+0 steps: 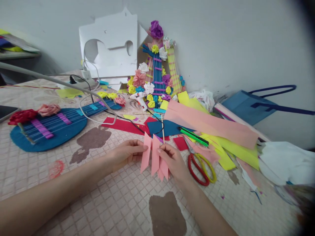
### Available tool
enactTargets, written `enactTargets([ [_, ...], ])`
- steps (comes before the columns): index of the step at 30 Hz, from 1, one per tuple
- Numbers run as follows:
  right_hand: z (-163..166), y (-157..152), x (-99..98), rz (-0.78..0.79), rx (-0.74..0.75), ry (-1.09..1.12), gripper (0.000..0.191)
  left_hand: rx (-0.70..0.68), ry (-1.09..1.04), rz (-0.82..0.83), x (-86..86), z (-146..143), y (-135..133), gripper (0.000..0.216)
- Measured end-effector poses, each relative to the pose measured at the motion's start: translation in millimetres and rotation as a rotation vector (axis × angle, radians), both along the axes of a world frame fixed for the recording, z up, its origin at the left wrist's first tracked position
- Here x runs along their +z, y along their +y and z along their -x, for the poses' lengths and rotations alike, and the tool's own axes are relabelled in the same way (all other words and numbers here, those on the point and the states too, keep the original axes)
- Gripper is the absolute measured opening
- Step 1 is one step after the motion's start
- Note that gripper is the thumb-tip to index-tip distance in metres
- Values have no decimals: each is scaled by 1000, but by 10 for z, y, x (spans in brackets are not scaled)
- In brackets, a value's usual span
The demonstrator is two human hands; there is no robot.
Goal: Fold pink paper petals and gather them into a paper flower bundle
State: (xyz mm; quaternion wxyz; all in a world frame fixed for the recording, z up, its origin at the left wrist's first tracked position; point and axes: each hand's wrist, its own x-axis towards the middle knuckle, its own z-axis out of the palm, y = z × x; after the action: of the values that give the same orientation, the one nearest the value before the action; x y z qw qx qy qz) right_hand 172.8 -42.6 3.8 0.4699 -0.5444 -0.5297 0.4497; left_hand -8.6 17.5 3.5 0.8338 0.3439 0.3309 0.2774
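Between both hands hangs a folded pink paper strip [153, 156], creased into zigzag panels. My left hand [125, 154] pinches its left end with fingers closed. My right hand [173, 161] grips the right end, fingers closed, and a thin wooden stick [162, 126] rises from that grip. Red and yellow scissors [199, 164] lie just right of my right hand. A large pink paper sheet [209, 122] lies behind them.
A blue paper guitar [52, 126] with paper roses lies at the left. More decorated guitars [157, 70] lean on the wall, with a white glue gun [140, 98] in front. Yellow, red and blue paper scraps, a green pen [193, 135], cables and a blue bag [248, 105] surround them.
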Motion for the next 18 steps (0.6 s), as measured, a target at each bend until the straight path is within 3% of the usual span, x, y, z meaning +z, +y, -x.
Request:
enactTargets([
  [18, -2, 17, 35, -48, 43, -149, 17, -2, 198, -198, 16, -16, -60, 32],
])
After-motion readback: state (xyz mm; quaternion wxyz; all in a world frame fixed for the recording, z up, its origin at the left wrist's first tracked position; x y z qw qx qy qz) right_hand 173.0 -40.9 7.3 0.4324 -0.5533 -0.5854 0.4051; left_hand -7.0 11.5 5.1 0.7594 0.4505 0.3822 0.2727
